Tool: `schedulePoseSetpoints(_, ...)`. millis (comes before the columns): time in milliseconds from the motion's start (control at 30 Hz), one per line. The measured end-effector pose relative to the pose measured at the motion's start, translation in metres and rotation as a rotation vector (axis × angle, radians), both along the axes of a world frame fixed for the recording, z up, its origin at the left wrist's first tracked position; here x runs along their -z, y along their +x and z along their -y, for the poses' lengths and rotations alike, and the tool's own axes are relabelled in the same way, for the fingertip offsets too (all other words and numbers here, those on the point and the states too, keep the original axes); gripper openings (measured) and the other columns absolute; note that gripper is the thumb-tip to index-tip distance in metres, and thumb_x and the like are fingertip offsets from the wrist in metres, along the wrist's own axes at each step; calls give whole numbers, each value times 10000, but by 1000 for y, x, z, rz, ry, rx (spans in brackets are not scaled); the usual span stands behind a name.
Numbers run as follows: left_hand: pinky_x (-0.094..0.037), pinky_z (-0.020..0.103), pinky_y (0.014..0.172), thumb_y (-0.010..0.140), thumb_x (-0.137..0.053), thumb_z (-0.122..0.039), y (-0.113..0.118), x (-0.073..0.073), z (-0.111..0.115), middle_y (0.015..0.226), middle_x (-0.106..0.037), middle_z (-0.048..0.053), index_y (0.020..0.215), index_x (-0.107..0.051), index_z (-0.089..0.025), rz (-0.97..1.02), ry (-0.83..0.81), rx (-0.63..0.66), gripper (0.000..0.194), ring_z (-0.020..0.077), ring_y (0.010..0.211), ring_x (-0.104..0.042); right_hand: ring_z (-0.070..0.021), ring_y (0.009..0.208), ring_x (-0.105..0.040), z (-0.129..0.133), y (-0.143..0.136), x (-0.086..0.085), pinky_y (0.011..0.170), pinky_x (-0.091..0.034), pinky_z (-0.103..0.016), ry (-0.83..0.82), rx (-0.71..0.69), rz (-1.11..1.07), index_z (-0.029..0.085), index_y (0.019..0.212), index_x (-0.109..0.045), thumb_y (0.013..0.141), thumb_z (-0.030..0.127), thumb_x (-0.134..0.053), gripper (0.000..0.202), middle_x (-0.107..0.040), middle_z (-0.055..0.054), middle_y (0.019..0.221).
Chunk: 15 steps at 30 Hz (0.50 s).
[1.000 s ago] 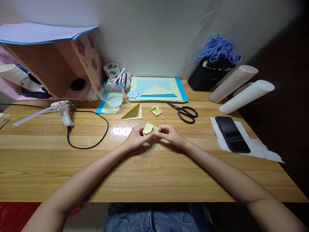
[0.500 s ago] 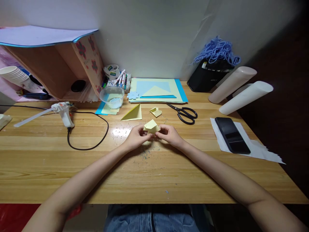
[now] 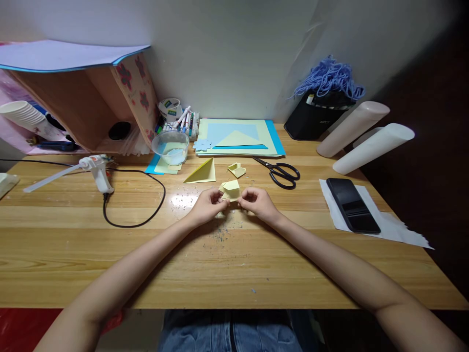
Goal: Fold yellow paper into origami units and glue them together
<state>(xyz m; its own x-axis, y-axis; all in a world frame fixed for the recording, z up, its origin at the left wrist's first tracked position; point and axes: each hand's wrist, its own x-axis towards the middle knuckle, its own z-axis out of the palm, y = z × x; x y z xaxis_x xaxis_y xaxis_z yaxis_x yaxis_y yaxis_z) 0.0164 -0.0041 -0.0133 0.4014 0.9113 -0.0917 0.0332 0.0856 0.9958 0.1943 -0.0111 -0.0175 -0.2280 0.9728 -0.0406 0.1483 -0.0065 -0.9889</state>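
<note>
A small folded piece of pale yellow paper (image 3: 231,188) is held up between my two hands over the wooden table. My left hand (image 3: 208,206) pinches its lower left side between thumb and fingers. At its lower right corner, my right hand (image 3: 257,202) closes thumb and fingertips on the paper. Just beyond lies another small folded yellow piece (image 3: 236,170), and left of that a larger folded yellow triangle (image 3: 203,172). Black-handled scissors (image 3: 281,173) rest to the right of them.
A glue gun (image 3: 97,173) with its cable is on the left, near an open box (image 3: 134,93). A clear bowl (image 3: 170,148), markers and stacked paper (image 3: 271,132) line the back. On the right are a phone (image 3: 352,205), two rolls (image 3: 373,148) and a black holder (image 3: 311,117).
The held paper has changed shape, its upper flap now looking squarer and more opened out. My right fingers have shifted slightly to the right, and my left hand has moved a little left.
</note>
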Motion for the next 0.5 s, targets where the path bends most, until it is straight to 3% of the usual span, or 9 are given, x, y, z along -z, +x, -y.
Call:
schedulePoseSetpoints(333, -373, 218, 551, 641, -640, -260, -1, -14, -1, 650, -566, 6, 742, -577, -99, 28, -44, -28, 200, 86, 572, -474, -87, 502, -477, -4, 2, -3, 492, -381, -223, -25, 110, -77, 151, 639, -547, 676, 324, -633, 197, -556, 3, 581)
schedulePoseSetpoints(500, -385, 223, 564, 667, -615, -257, -2, -11, 1, 749, -591, 37, 819, -578, -99, 10, -41, 24, 223, 101, 620, -499, -88, 533, -479, -5, 2, -5, 511, -392, -226, -60, 4, -124, 157, 736, -574, 690, 365, -631, 220, -556, 6, 650)
